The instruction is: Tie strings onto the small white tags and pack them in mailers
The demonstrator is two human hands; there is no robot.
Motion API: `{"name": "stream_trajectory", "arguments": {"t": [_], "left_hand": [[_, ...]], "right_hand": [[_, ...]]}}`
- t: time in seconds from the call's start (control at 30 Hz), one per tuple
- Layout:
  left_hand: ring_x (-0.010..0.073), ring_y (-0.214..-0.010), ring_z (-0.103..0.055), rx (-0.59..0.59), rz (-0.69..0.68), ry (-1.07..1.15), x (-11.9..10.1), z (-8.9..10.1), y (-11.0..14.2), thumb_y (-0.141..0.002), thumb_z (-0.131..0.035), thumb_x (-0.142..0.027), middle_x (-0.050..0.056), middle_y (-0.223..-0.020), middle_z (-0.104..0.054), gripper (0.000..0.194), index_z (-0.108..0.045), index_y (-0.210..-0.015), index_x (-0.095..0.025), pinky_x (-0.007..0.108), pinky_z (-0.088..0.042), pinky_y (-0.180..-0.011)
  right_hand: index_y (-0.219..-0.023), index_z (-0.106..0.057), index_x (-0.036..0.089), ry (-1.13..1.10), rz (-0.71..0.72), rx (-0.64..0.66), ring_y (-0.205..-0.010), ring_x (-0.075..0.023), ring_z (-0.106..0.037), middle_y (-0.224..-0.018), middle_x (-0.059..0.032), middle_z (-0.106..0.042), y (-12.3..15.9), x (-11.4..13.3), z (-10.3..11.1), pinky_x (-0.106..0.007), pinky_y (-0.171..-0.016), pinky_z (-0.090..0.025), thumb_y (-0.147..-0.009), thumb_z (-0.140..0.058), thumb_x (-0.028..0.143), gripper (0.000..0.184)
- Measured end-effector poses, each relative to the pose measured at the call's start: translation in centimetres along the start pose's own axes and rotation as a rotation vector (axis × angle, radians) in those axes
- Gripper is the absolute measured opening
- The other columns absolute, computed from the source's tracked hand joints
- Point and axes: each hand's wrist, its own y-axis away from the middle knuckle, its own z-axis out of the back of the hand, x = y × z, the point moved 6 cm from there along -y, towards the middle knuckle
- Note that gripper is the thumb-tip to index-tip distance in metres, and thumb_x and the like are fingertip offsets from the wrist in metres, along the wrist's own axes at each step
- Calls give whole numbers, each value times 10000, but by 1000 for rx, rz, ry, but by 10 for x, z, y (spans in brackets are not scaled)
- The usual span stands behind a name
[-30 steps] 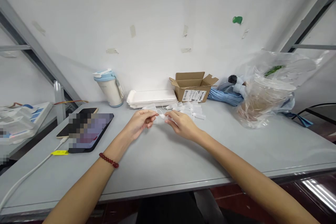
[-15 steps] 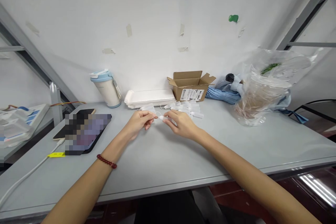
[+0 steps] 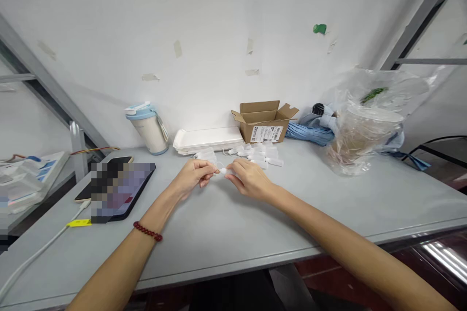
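Observation:
Over the middle of the table, my left hand (image 3: 195, 175) and my right hand (image 3: 251, 178) meet fingertip to fingertip. Between them is a small white plastic piece (image 3: 223, 171) with a thin pale loop (image 3: 220, 164) above it. My left thumb and forefinger pinch its left end, and my right fingers close on its right end. Part of the piece is hidden by the right fingers. Just behind my hands lie several small translucent plastic tubes (image 3: 274, 161) with narrow white tips, some of them in a loose cluster (image 3: 206, 154) on the left.
Behind the tubes are a stack of flat white trays (image 3: 211, 139) and an open cardboard box (image 3: 263, 124). A cup with a blue lid (image 3: 149, 129) and two phones (image 3: 140, 189) are on the left. Blue cloth (image 3: 310, 132) and a bagged container (image 3: 365, 131) stand right.
The view has tilted slightly, so everything sits a little lower. My hands keep their pinch on the small white piece, with only a slight shift of the fingers.

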Motion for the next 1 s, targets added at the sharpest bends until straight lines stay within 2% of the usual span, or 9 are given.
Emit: {"name": "stream_trajectory", "arguments": {"t": [0.23, 0.37, 0.5, 0.63, 0.83, 1.0], "left_hand": [[49, -426, -356, 30, -40, -49, -1, -2, 2, -705, -627, -274, -50, -501, -432, 187, -609, -596, -122, 231, -272, -453], [55, -432, -373, 42, -29, -67, -1, -2, 1, -713, -625, -291, -42, -511, -458, 185, -640, -642, -121, 231, -281, -452], [59, -448, -395, 38, -31, -90, -6, 5, 1, -713, -653, -322, -33, -539, -493, 202, -663, -691, -121, 230, -289, -460], [56, -462, -395, 16, -61, -102, -13, 16, 2, -732, -663, -350, -37, -556, -499, 229, -643, -675, -129, 232, -300, -486], [60, -488, -411, 2, -46, -148, -11, 23, 1, -753, -648, -369, -36, -587, -509, 243, -660, -758, -126, 231, -310, -514], [66, -512, -422, -11, -51, -174, -10, 24, 0, -751, -646, -376, -24, -620, -522, 249, -639, -725, -129, 224, -315, -515]], "right_hand": [[-907, -522, 147, 20, 2, 21, -721, -181, -507, -788, -89, -601, 2, -2, -4, -283, -628, -380, -958, -371, 281, 207], [-914, -532, 142, 22, -20, 39, -748, -189, -535, -812, -96, -621, 1, -3, -3, -279, -625, -378, -950, -394, 301, 213], [-1000, -531, 137, -58, -189, 102, -775, -195, -577, -878, -102, -647, -2, -12, 0, -278, -639, -386, -920, -461, 370, 256], [-1035, -537, 141, -159, -339, 189, -683, -161, -574, -873, -80, -651, -2, -24, -2, -264, -610, -375, -916, -471, 344, 245], [-1037, -557, 130, -217, -331, 106, -608, -132, -532, -798, -56, -619, -1, -31, -2, -258, -602, -390, -921, -458, 296, 225], [-1035, -546, 152, -200, -292, 51, -617, -134, -534, -812, -56, -616, 0, -30, -2, -259, -600, -401, -931, -438, 312, 218]]}}
